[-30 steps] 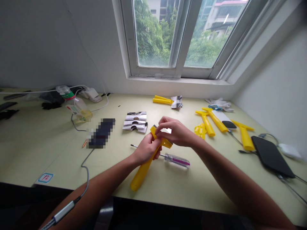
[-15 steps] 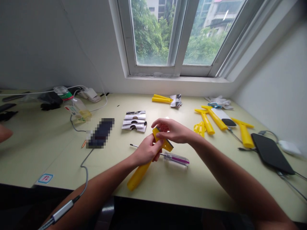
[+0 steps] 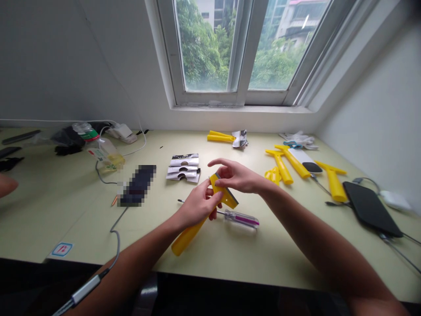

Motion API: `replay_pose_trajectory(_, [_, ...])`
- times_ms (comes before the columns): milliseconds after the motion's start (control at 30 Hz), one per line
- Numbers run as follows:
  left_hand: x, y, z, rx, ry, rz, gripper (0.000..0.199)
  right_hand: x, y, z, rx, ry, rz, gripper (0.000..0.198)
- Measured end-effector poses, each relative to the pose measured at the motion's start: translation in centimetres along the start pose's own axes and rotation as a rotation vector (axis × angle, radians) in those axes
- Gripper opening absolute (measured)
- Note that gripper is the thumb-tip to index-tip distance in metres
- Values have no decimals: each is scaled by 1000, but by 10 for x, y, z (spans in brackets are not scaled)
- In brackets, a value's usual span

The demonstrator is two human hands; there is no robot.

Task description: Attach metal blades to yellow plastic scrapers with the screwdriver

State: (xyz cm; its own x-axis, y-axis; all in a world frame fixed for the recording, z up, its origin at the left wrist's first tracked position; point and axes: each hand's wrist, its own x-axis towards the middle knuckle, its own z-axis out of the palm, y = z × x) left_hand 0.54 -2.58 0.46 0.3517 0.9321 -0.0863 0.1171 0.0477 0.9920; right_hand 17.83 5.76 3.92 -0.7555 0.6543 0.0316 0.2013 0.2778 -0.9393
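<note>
A yellow scraper [image 3: 188, 239] is tilted over the desk, its handle pointing down toward the front edge. My left hand [image 3: 198, 204] wraps round its neck, thumb on the front of the head. With the thumb pressed on the head near the dark blade edge, my right hand [image 3: 239, 176] grips the scraper's upper end; its index finger is stretched out, and the fingers behind the head are partly hidden. Beneath my hands lies a screwdriver [image 3: 242, 219] with a clear and purple handle, its shaft partly covered by the left hand.
Several printed card sleeves [image 3: 183, 167] lie behind my left hand. Yellow scraper handles [image 3: 285, 170] lie to the right, beside a black phone [image 3: 372, 210]. At the left are a pixelated dark device [image 3: 138, 184], a bottle [image 3: 104, 151] and cables. Another person's hand [image 3: 7, 185] shows at the left edge.
The right index finger has lifted and straightened away from the scraper head. The scraper's handle end has shifted slightly left and up. Both hands keep their hold.
</note>
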Motion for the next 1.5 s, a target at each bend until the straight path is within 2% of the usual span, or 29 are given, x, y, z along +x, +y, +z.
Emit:
replay_pose_trajectory(100, [-5, 7, -2, 209, 131, 79, 55, -1, 2, -4, 24, 47, 37, 54])
replay_pose_trajectory(200, [-10, 11, -4, 471, 215, 270, 51, -2, 1, -7, 38, 82, 77, 55])
replay_pose_trajectory(333, [-14, 8, -5, 795, 163, 482, 35, -3, 0, -9, 65, 108, 113, 52])
replay_pose_trajectory(500, [-13, 5, -5, 1039, 136, 564, 28, -2, 0, -8, 104, 126, 88, 58])
replay_pose_trajectory(667, [-11, 3, -7, 1183, 169, 657, 29, -2, -1, -8, 163, 103, 66, 60])
replay_pose_trajectory(867, [-11, -1, -9, 1297, 206, 704, 33, -3, -6, -9, 229, 119, 86, 52])
replay_pose_trajectory(1100, [-11, -3, -9, 1335, 224, 739, 36, -3, -7, -7, 207, 129, 78, 49])
replay_pose_trajectory(1233, [-9, -5, -13, 1322, 263, 770, 41, -1, 0, -10, 183, 162, 42, 41])
replay_pose_trajectory(1333, [-5, -4, -21, 1280, 346, 795, 37, 4, 17, -14, -28, 262, 15, 30])
replay_pose_trajectory(1400, [-3, -1, -28, 1233, 435, 800, 35, 8, 32, -14, -366, 308, 23, 24])
replay_pose_trajectory(1500, [0, 4, -36, 1163, 563, 780, 34, 12, 50, -10, -792, 250, 27, 21])
